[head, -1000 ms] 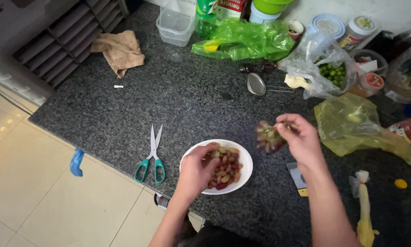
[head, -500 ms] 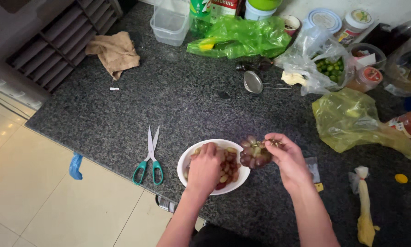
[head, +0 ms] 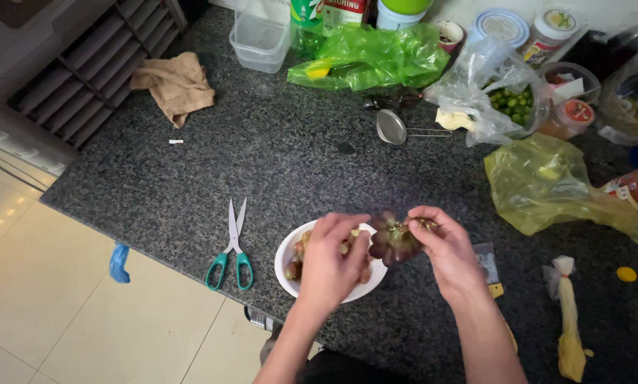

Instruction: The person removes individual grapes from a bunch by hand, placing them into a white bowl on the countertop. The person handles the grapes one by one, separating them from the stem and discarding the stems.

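Grapes: small dark purple-red cluster of grapes [head: 392,240], pinched by the stem end in the right hand [head: 443,249], thumb and forefinger clamped together on the greenish stalk, bunch hanging just left of those fingers. Held over the rim of the round white bowl [head: 285,257], probably so that loose berries land inside rather than on the speckled dark granite counter [head: 262,163]. Left hand [head: 331,259] spread over the bowl, fingertips [head: 361,238] closed against the near side of the cluster, seemingly gripping single berries; thumb hidden, so exact hold unclear. Bowl already partly filled with loose reddish and paler grapes, mostly covered by the left palm. Berries glossy, round, tightly packed, some nearly black, a few lighter. Teal-handled steel scissors [head: 232,245] lying shut well to the left of the left fingers, untouched. Crumpled yellow plastic bag [head: 546,185] up and to the right of the right fingers.
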